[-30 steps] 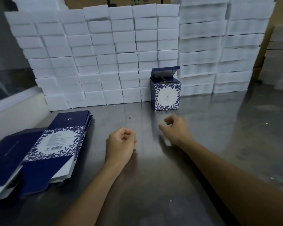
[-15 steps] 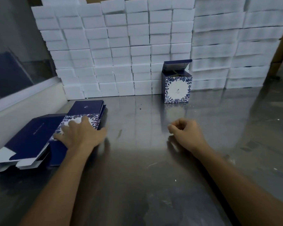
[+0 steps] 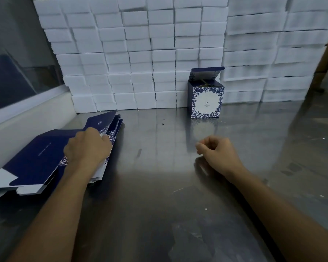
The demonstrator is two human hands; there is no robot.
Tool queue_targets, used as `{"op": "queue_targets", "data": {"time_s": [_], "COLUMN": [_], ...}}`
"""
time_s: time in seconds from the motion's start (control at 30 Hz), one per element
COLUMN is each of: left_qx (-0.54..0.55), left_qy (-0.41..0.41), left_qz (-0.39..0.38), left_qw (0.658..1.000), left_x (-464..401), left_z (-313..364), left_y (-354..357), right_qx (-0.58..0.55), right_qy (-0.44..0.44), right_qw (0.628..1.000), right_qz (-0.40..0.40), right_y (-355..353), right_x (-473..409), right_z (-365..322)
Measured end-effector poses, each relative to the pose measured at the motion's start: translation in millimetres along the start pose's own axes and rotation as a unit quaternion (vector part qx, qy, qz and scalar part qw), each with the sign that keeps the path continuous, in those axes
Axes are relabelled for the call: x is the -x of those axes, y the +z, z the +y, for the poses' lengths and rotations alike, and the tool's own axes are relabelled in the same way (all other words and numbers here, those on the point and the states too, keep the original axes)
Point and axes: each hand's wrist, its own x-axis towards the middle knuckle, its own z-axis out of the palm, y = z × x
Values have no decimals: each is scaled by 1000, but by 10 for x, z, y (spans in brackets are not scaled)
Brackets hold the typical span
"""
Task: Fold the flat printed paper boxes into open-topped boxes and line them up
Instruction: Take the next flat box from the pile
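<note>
One folded box (image 3: 206,95) is being shown standing upright at the back of the counter (image 3: 159,186), just in front of the wall of white blocks (image 3: 140,53), with its lid flap raised; its inside is being hidden from this angle, so what it holds cannot be told. Several flat boxes (image 3: 36,159) are being kept in a loose stack at the left of the counter. The top sheet is being lifted at its right edge by the left hand (image 3: 87,146), whose fingers (image 3: 104,138) are being curled round that edge. The right hand (image 3: 216,154) is being rested on the counter well apart from the stack, its fingers loosely curled round nothing. The sheets are being judged light, thin and glossy, likely to slide over one another and to crease if bent off the score lines, so an edge or a corner is being judged the best place to take hold, with only one sheet being peeled away
</note>
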Motion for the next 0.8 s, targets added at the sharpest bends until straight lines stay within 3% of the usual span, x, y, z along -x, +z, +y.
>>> {"op": "queue_targets", "data": {"time_s": [0.1,0.3,0.47,0.63,0.8], "left_qx": [-20,28,59,58,33], "left_qy": [39,23,96,179,280], "left_qz": [76,184,257,231,185], "left_qw": [996,982,960,955,941], "left_x": [39,165,363,630,931], "left_z": [62,252,445,662,899], "left_y": [-25,-119,-232,-177,19], "right_qx": [-6,-92,-114,-135,-250], "right_qy": [0,0,-20,-15,52], "right_qw": [1000,996,993,990,957], "right_qz": [-2,-1,-7,-37,-139], "right_y": [1,-13,7,30,62], "right_x": [-4,1,24,87,215], "right_z": [4,-32,-74,-169,-417]}}
